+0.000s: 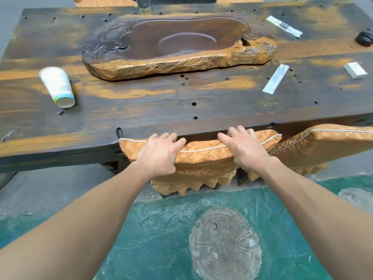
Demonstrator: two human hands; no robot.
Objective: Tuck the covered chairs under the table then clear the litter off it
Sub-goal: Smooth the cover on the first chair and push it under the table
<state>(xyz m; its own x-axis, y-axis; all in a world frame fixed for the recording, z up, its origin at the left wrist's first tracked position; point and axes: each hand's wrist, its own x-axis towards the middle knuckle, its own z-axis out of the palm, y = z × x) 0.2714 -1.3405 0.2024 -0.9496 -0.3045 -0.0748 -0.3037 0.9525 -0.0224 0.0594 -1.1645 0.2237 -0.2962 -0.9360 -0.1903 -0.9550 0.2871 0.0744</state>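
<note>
A chair in an orange patterned cover [203,156] with white piping sits mostly under the near edge of the dark wooden table [141,110]. My left hand [159,154] and my right hand [244,148] both rest on top of its cushioned edge, fingers curled over it. A second covered chair [323,146] stands to the right, partly under the table. Litter lies on the tabletop: a tipped white paper cup [58,85] at left, a long white wrapper [275,78], another wrapper [284,26] farther back, and a small white packet [355,70] at right.
A large carved wooden tea tray [181,63] fills the table's middle. A dark rounded object [364,38] sits at the far right edge. More orange-covered seats [101,2] show beyond the far side. The floor below is green and grey.
</note>
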